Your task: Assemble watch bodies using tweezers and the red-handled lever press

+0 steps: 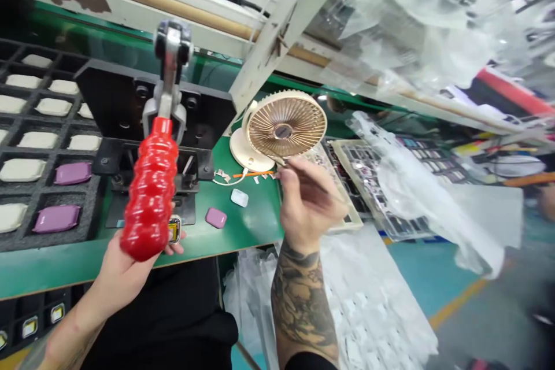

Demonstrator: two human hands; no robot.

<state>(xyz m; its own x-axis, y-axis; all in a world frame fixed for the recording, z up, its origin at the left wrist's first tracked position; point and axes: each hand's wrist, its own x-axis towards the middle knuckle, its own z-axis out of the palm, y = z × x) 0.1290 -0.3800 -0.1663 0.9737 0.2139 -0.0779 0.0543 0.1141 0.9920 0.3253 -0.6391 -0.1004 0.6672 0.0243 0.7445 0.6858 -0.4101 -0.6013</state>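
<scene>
My left hand [125,269] is closed around a small white-rimmed electronic casing [174,229] with a yellow part inside. The red ribbed handle [151,191] of a toggle press hides part of that hand and its fingers. In front of the fan, my right hand [310,202] pinches a pair of thin tweezers [284,163], their tips pointing left. On the green bench between the hands lie a purple cover [215,218] and a small whitish piece [239,198].
A cream fan [284,127] stands behind my right hand. The press's black plate [113,98] rises on the left, beside a foam tray [91,199] of white and purple covers. Parts trays [353,211] and plastic sheeting [416,185] lie to the right.
</scene>
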